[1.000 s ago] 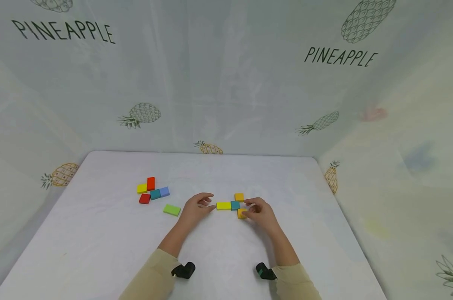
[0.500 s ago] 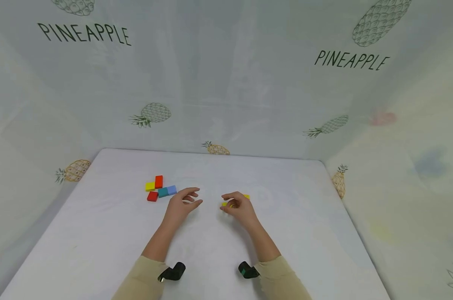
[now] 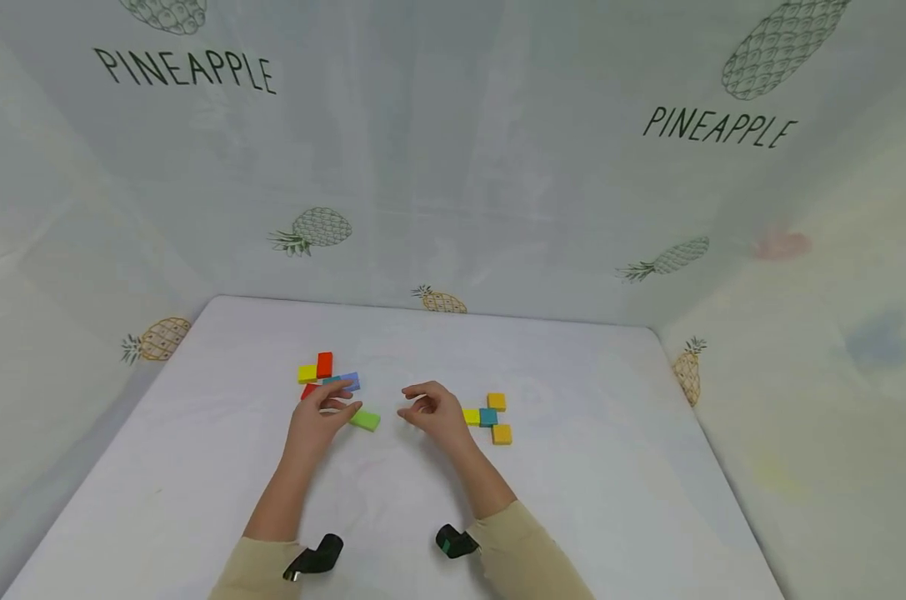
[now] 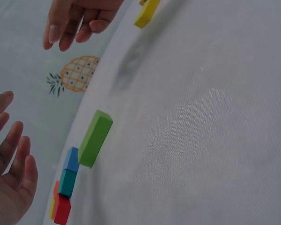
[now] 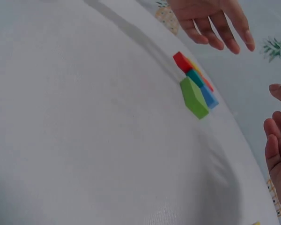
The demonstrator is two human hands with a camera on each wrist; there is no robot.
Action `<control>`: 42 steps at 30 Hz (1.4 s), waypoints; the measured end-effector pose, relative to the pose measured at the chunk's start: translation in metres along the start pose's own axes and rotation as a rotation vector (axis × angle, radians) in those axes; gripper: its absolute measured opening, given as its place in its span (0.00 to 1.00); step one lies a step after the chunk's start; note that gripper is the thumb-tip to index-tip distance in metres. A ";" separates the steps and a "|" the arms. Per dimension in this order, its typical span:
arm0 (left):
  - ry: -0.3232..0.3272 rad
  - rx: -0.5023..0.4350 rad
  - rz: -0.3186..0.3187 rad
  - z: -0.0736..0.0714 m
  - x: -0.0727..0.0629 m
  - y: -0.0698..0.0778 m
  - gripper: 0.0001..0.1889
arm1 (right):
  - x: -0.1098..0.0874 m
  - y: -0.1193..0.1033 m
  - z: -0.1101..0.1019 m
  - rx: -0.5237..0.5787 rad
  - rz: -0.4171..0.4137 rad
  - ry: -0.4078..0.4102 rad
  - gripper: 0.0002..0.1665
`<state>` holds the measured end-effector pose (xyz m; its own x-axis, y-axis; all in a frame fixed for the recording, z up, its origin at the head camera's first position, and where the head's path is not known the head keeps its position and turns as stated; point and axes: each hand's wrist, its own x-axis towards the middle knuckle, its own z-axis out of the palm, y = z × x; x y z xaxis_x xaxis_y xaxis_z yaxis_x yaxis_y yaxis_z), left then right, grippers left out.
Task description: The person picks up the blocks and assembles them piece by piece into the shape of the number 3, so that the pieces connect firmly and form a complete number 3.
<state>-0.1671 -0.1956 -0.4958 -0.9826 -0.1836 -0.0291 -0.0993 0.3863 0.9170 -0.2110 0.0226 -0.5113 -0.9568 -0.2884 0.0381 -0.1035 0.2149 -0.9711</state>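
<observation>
My left hand (image 3: 316,427) hovers with loosely bent fingers over the left group of blocks, partly covering it in the head view. Its fingertips are nearest a light green block (image 3: 366,420), which lies alone on the table; the left wrist view shows this green block (image 4: 95,138) apart from the hand. To the right of the green block, my right hand (image 3: 439,417) is held above the table, fingers spread and gripping nothing. Just right of that hand lie a yellow block (image 3: 471,417), partly hidden, a teal block (image 3: 488,417) and two orange blocks (image 3: 496,402).
The left group holds a red block (image 3: 324,365), a yellow block (image 3: 307,374), a blue block (image 3: 351,381), and partly hidden teal and red ones. All lie on a white table (image 3: 618,492). A pineapple-print cloth (image 3: 453,167) hangs behind it.
My right hand has left the lower orange block and moved left past the yellow block. My left hand has moved left to the green block. The head view has turned slightly left.
</observation>
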 end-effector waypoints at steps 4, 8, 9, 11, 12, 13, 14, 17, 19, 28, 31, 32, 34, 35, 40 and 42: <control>0.029 0.000 -0.017 -0.012 -0.004 -0.006 0.25 | 0.009 -0.002 0.016 -0.005 -0.031 -0.016 0.18; 0.052 -0.024 -0.060 -0.022 -0.006 -0.013 0.26 | 0.018 -0.001 0.030 -0.029 -0.044 -0.030 0.18; 0.056 -0.026 -0.073 -0.024 -0.007 -0.014 0.27 | 0.021 -0.001 0.033 -0.042 -0.044 -0.034 0.18; 0.064 -0.030 -0.096 -0.027 -0.008 -0.015 0.27 | 0.027 -0.001 0.039 -0.061 -0.033 -0.043 0.18; 0.068 -0.026 -0.102 -0.029 -0.008 -0.016 0.27 | 0.030 0.000 0.042 -0.069 -0.027 -0.047 0.19; 0.071 -0.022 -0.108 -0.031 -0.009 -0.016 0.27 | 0.033 0.001 0.045 -0.070 -0.018 -0.051 0.19; 0.074 -0.020 -0.114 -0.032 -0.010 -0.016 0.27 | 0.036 0.002 0.047 -0.077 -0.007 -0.053 0.19; 0.088 -0.006 -0.128 -0.035 -0.010 -0.018 0.27 | 0.046 0.006 0.054 -0.085 0.010 -0.063 0.18; 0.098 -0.005 -0.148 -0.036 -0.010 -0.020 0.26 | 0.052 0.008 0.057 -0.092 0.013 -0.070 0.17; 0.114 -0.026 -0.183 -0.035 -0.009 -0.027 0.26 | 0.075 0.010 0.065 -0.167 0.043 -0.097 0.16; 0.112 -0.034 -0.185 -0.034 -0.008 -0.028 0.26 | 0.082 0.013 0.068 -0.194 0.052 -0.103 0.15; 0.112 -0.036 -0.185 -0.033 -0.008 -0.027 0.26 | 0.084 0.014 0.068 -0.201 0.054 -0.105 0.15; 0.111 -0.042 -0.187 -0.033 -0.008 -0.027 0.26 | 0.089 0.016 0.070 -0.231 0.046 -0.110 0.15; 0.110 -0.042 -0.183 -0.032 -0.008 -0.027 0.26 | 0.091 0.017 0.071 -0.247 0.044 -0.114 0.15; 0.112 -0.024 -0.179 -0.029 -0.007 -0.029 0.26 | 0.097 0.016 0.073 -0.312 0.039 -0.137 0.16; 0.112 -0.017 -0.185 -0.028 -0.007 -0.030 0.26 | 0.099 0.016 0.073 -0.342 0.042 -0.147 0.17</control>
<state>-0.1525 -0.2309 -0.5124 -0.9243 -0.3494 -0.1538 -0.2725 0.3217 0.9068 -0.2873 -0.0708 -0.5399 -0.9155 -0.3980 -0.0588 -0.1732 0.5217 -0.8354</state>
